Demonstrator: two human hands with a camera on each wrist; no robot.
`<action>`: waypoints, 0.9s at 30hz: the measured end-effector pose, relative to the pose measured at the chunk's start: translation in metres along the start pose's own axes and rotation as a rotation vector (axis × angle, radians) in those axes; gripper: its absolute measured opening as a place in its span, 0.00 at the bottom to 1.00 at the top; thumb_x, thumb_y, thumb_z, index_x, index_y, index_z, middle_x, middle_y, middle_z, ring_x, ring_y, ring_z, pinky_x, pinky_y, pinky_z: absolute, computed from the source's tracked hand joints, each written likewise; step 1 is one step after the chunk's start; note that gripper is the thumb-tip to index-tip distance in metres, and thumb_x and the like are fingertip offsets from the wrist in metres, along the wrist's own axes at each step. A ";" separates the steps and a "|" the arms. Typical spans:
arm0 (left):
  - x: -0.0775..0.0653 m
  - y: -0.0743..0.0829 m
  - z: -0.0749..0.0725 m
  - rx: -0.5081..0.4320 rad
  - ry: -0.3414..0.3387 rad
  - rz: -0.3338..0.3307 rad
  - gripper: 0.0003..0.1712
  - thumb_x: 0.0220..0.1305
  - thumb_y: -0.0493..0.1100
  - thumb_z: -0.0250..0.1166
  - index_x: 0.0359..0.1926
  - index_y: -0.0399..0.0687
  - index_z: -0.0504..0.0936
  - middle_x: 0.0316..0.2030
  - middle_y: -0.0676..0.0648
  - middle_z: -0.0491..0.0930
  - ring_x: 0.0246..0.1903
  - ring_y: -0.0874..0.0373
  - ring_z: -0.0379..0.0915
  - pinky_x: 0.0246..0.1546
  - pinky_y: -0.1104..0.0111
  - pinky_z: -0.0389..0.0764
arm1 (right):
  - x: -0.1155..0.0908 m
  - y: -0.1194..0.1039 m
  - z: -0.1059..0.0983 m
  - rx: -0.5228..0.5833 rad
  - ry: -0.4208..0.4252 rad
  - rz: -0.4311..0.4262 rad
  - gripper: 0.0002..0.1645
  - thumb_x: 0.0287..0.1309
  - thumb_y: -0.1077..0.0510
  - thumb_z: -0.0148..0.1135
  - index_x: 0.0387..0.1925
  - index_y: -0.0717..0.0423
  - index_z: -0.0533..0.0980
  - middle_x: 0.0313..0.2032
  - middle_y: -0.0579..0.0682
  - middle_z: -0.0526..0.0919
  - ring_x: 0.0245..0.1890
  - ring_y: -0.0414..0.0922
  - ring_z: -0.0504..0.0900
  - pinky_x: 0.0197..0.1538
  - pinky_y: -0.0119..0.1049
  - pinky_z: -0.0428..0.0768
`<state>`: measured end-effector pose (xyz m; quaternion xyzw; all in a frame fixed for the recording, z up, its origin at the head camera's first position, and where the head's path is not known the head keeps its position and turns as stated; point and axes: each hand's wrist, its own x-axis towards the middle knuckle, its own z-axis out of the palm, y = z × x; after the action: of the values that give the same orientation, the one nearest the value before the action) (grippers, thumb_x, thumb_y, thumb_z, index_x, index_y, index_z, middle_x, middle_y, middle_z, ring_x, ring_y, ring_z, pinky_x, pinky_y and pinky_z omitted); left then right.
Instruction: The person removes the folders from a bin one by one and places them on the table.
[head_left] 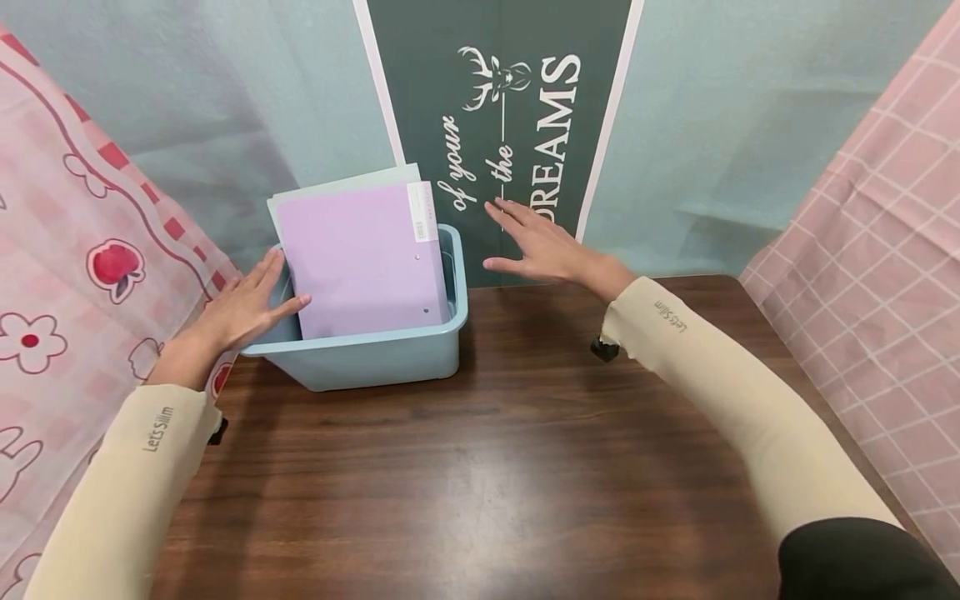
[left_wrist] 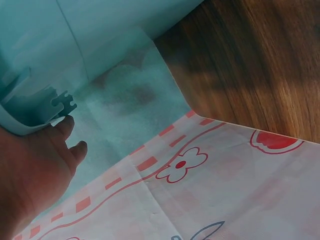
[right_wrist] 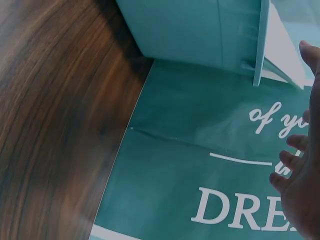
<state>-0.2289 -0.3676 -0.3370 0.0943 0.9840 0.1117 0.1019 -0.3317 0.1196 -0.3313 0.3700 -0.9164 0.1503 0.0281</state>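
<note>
A light blue plastic bin (head_left: 375, 360) stands at the back left of the table. Leaning upright inside it is a lilac folder (head_left: 360, 258) with a white label and punched holes, in front of a pale green folder (head_left: 352, 182). My left hand (head_left: 243, 308) lies along the bin's left rim with fingers extended, the thumb overlapping the lilac folder's edge in the head view. In the left wrist view, the left hand (left_wrist: 42, 165) is right at the rim. My right hand (head_left: 540, 246) is held in the air to the right of the bin, fingers spread, holding nothing.
The dark wooden table (head_left: 480, 467) stretches in front of the bin and to its right. Behind hangs a blue-green cloth (head_left: 690, 150) with a dark printed panel. Pink patterned cloth (head_left: 97, 250) borders the left side, and pink checked cloth (head_left: 877, 233) the right.
</note>
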 end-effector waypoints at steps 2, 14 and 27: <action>0.000 0.000 0.000 0.000 -0.002 -0.004 0.59 0.78 0.74 0.43 0.83 0.46 0.20 0.83 0.41 0.18 0.83 0.33 0.26 0.77 0.32 0.31 | 0.003 -0.003 0.003 0.014 0.002 -0.002 0.61 0.68 0.24 0.58 0.87 0.45 0.44 0.85 0.55 0.46 0.85 0.54 0.47 0.79 0.62 0.60; -0.001 0.003 -0.001 -0.006 -0.006 -0.007 0.59 0.78 0.74 0.43 0.83 0.47 0.21 0.83 0.43 0.17 0.82 0.31 0.29 0.76 0.31 0.37 | 0.018 -0.020 0.015 0.114 0.009 -0.015 0.60 0.67 0.24 0.59 0.87 0.41 0.46 0.85 0.52 0.47 0.84 0.52 0.50 0.78 0.60 0.63; -0.001 0.002 0.001 0.010 0.006 0.004 0.58 0.79 0.74 0.43 0.83 0.45 0.22 0.84 0.41 0.19 0.82 0.31 0.30 0.77 0.32 0.32 | 0.039 -0.034 0.028 0.227 0.015 -0.029 0.61 0.65 0.29 0.65 0.87 0.43 0.46 0.85 0.55 0.47 0.84 0.52 0.48 0.80 0.59 0.58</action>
<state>-0.2278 -0.3661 -0.3373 0.0962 0.9847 0.1074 0.0981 -0.3347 0.0619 -0.3432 0.3830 -0.8877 0.2556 -0.0048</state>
